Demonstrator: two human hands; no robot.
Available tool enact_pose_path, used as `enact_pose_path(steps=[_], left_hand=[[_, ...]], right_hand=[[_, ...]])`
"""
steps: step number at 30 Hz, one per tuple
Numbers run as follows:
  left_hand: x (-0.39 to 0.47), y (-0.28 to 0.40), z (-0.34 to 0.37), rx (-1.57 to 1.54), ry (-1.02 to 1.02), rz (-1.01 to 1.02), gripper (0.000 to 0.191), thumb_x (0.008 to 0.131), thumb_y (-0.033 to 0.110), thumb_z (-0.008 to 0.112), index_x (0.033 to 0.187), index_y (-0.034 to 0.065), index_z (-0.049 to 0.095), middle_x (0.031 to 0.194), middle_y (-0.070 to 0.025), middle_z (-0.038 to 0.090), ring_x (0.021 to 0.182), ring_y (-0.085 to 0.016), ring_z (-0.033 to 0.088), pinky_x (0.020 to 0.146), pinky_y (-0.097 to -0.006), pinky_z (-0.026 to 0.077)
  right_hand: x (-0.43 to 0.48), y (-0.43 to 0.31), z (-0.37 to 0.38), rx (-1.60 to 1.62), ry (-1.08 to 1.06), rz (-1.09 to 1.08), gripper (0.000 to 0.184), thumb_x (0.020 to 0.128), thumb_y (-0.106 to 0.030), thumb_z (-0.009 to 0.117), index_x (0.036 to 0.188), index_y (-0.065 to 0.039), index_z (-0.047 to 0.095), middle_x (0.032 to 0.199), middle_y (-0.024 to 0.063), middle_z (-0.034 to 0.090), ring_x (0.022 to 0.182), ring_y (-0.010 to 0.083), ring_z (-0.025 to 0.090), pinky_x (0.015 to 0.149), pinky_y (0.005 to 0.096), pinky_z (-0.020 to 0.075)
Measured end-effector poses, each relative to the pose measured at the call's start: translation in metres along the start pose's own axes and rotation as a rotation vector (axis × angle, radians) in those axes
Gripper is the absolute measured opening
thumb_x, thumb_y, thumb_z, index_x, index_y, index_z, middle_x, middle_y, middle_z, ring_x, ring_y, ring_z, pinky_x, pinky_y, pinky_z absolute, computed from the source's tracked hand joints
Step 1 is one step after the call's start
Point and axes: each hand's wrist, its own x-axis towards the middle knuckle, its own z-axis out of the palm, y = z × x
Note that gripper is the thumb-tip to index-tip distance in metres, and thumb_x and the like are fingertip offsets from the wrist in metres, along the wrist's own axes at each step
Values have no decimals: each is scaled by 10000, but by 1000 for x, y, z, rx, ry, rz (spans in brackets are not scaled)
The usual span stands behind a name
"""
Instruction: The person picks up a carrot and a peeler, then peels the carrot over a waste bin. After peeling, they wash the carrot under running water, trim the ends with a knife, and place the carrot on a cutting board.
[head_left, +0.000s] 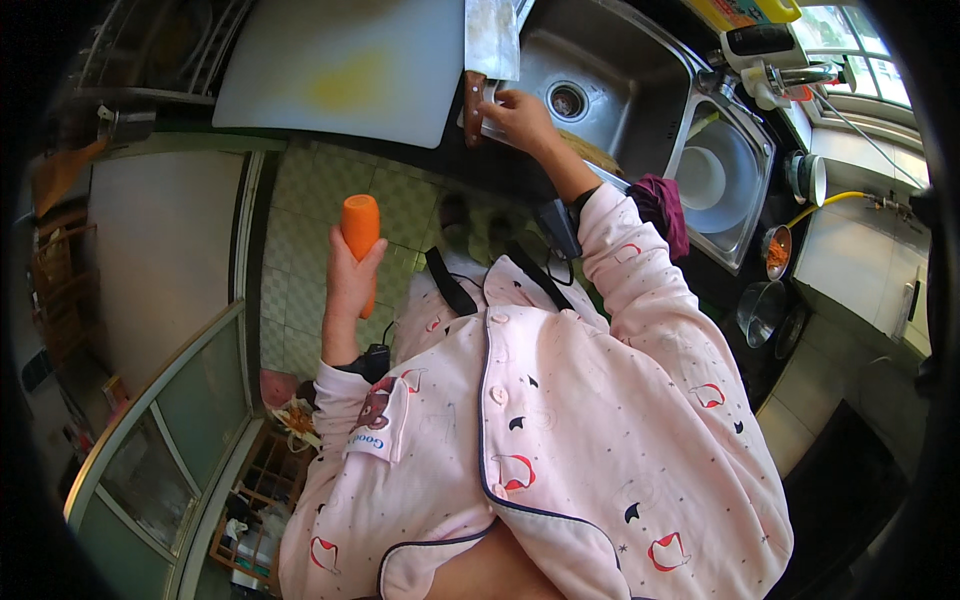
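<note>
A thick orange carrot (361, 225) with a flat cut top stands upright in my left hand (351, 274), above the tiled floor. Its thinner end shows below my fingers. Over at the sink's near left corner, my right hand (521, 120) has its fingertips at the brown wooden handle (474, 112) of a cleaver. The cleaver's broad metal blade (493, 37) points away from me, between the cutting board and the sink. A small pale object beside the handle is partly hidden by my fingers, and I cannot tell whether they grip it.
A white cutting board (300, 67) with a yellow stain lies on the dark counter. Right of it is a steel sink (592, 45) with a drain. The smaller basin holds a white bowl (703, 178). A bowl with orange shreds (778, 251) and a glass bowl (761, 304) stand farther right.
</note>
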Motion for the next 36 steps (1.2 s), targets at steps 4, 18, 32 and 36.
enact_pose_path(steps=[4,18,32,36], left_hand=[[-21,-9,2,37,45,-55,463,871,214,730,1150,-3,431,981,-128,594,844,-221,602,742,-355,498],[-173,-69,13,-27,480,-143,528,840,251,748,1193,4,443,980,-145,607,865,-252,607,759,-390,489],[-414,-164,5,-322,892,-540,512,856,257,717,1174,-26,432,1030,-185,602,902,-286,609,770,-385,479],[-483,-205,2,-367,1052,-529,509,857,242,718,1183,-23,430,1010,-193,614,896,-305,620,762,-392,483]], right_hand=[[-13,20,-33,25,32,-23,376,803,-318,709,1042,-28,721,1000,190,712,927,312,693,830,366,522],[-112,60,-52,-603,-120,-450,181,781,-102,685,953,-55,654,914,184,643,926,387,601,825,470,494],[-212,-12,207,189,-1162,453,229,936,-197,603,1080,-19,615,981,89,637,867,243,669,680,330,565],[-331,-34,366,-4,-1304,383,182,930,-192,614,961,-12,616,856,79,616,788,217,655,688,335,577]])
